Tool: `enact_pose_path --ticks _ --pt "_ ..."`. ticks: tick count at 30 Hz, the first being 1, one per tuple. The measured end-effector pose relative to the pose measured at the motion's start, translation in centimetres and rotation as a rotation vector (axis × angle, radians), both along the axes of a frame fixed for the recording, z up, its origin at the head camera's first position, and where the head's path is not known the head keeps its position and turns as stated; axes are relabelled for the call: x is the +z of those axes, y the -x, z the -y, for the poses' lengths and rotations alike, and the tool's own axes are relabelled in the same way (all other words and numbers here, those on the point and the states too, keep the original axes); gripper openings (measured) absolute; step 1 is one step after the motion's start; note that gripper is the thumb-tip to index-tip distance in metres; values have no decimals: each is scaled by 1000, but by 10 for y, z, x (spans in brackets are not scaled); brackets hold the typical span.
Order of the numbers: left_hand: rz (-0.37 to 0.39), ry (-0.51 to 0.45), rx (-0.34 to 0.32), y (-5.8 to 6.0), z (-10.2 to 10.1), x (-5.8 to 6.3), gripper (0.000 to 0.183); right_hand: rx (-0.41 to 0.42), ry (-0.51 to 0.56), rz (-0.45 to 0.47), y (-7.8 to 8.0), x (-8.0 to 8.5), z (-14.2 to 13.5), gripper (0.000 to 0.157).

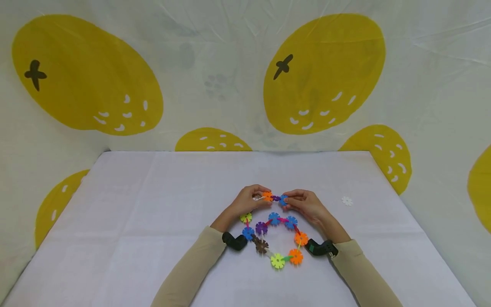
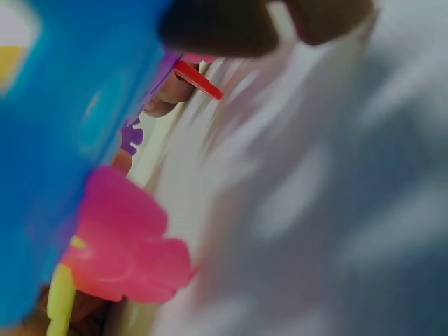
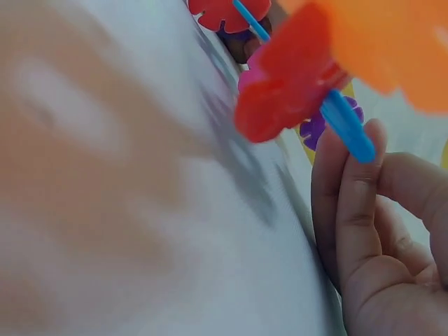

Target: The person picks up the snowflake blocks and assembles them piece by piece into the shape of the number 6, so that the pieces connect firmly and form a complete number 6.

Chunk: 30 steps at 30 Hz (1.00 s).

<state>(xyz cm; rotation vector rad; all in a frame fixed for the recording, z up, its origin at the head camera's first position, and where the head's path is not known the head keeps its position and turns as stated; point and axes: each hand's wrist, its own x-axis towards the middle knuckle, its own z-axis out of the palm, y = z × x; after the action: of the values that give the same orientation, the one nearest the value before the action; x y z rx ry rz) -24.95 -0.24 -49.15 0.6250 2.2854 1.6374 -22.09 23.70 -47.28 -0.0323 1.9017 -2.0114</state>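
Note:
Above the middle of the table, my left hand (image 1: 245, 200) pinches an orange flower-shaped interlocking disc (image 1: 267, 196). My right hand (image 1: 307, 204) pinches a blue disc (image 1: 283, 200) by its edge. Between them a purple disc (image 1: 275, 198) stands edge-on and appears to join the two. Nearer the sleeves lies a linked loop of discs, with a brown disc (image 1: 262, 246), a lime disc (image 1: 278, 261) and an orange disc (image 1: 296, 256). A short branch ends in a yellow-green disc (image 1: 246, 217) by the left wrist. Close up, the right wrist view shows a red disc (image 3: 287, 77) in front of the fingers.
A single white disc (image 1: 347, 201) lies to the right on the white tablecloth (image 1: 126, 230). Behind the table hangs a pale curtain (image 1: 222, 76) with large yellow fruit prints. Black wrist cameras, such as the left one (image 1: 235, 241), sit close beside the loop.

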Motion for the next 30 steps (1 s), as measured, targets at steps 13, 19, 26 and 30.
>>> enact_pose_path --ticks 13,19,26,30 --pt "-49 33 -40 2 0 -1 39 32 8 -20 0 2 0 29" --pt "-64 35 -51 1 1 -2 44 36 -175 -51 2 6 -9 40" --pt "-68 51 -47 -1 1 -1 39 -38 -293 -52 5 13 -31 43" --pt "-66 54 -45 -1 1 -1 38 -57 -322 -76 5 16 -44 44"
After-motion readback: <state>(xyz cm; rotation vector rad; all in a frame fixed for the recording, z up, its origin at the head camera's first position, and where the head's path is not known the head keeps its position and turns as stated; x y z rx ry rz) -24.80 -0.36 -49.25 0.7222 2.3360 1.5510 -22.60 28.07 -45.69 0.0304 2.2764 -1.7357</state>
